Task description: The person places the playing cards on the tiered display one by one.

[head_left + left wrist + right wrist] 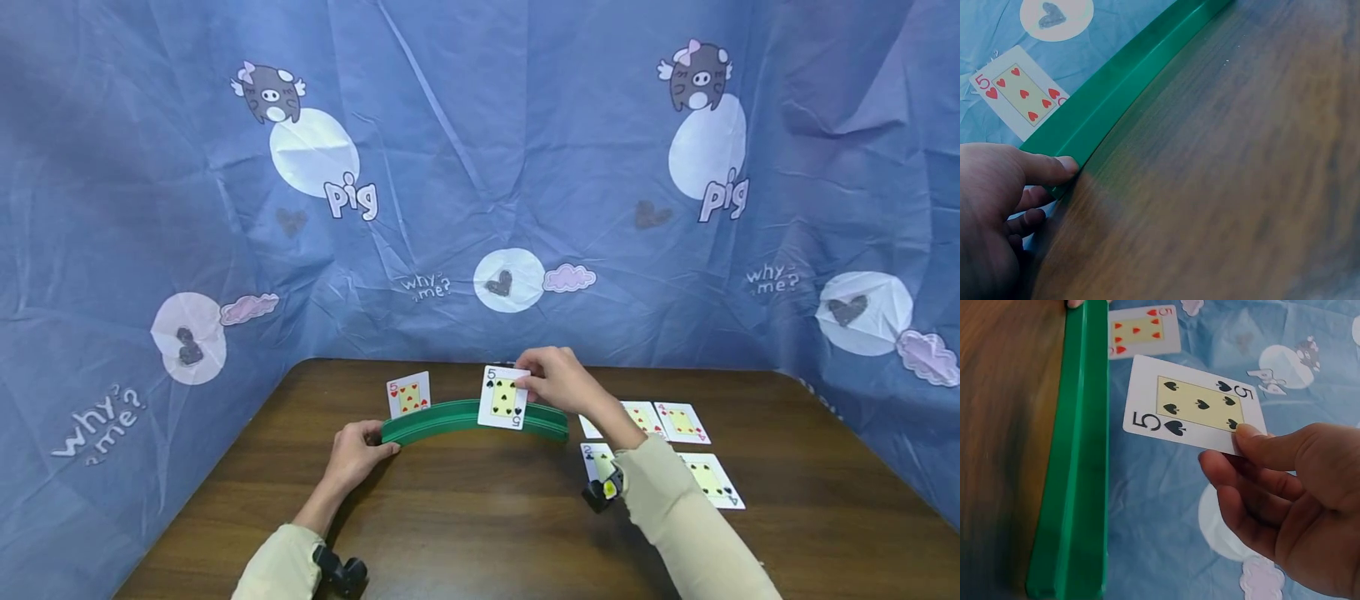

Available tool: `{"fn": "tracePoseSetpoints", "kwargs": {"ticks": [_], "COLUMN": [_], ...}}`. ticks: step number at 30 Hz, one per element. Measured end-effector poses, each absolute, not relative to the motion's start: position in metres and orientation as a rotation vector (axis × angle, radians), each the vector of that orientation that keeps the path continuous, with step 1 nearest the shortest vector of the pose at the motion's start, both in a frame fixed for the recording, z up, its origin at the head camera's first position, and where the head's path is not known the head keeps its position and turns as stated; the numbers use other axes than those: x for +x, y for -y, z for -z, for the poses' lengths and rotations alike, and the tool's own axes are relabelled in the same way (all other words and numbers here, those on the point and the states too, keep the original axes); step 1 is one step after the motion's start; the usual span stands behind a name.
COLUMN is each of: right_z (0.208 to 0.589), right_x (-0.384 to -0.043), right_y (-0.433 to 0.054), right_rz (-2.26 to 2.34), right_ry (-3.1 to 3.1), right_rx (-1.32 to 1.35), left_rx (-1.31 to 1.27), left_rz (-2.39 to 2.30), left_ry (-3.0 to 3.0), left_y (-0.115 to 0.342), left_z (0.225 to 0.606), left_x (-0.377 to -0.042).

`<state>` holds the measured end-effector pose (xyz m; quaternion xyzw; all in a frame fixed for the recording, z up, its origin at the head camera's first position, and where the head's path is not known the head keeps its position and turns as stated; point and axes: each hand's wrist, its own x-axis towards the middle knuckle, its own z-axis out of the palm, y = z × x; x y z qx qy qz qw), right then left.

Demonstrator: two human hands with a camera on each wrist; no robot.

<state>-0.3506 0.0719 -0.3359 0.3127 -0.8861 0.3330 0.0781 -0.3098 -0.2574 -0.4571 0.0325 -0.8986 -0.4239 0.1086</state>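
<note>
A curved green card holder (pixel 442 417) lies across the wooden table. Its left end is pinched between the thumb and fingers of my left hand (pixel 356 454); the left wrist view shows the thumb (pixel 1067 165) on its front. Standing in the holder near that end is the five of hearts (pixel 409 395). My right hand (pixel 558 382) pinches the five of spades (pixel 503 398) by its edge, face toward me. In the right wrist view this five of spades (pixel 1194 403) is apart from the holder (pixel 1072 456), above and beside it.
To the right, several cards lie face up on the table (pixel 465 533) in two rows, among them a four of diamonds (pixel 681 422), a two of clubs (pixel 596 458) and a black four (pixel 711 481). My right forearm covers some. A blue printed cloth (pixel 450 167) hangs behind the table.
</note>
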Motion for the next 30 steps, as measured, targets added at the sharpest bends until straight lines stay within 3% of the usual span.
{"fn": "tracePoseSetpoints", "kwargs": {"ticks": [30], "right_z": [0.354], "right_x": [-0.371], "right_y": [0.023], "right_rz": [-1.179], "right_ry": [2.583], "right_rx": [0.988], "left_rx": [0.133], "left_rz": [1.264], "left_ry": [2.662], "left_y": [0.256], "left_z": [0.455], "left_x": [-0.311]}}
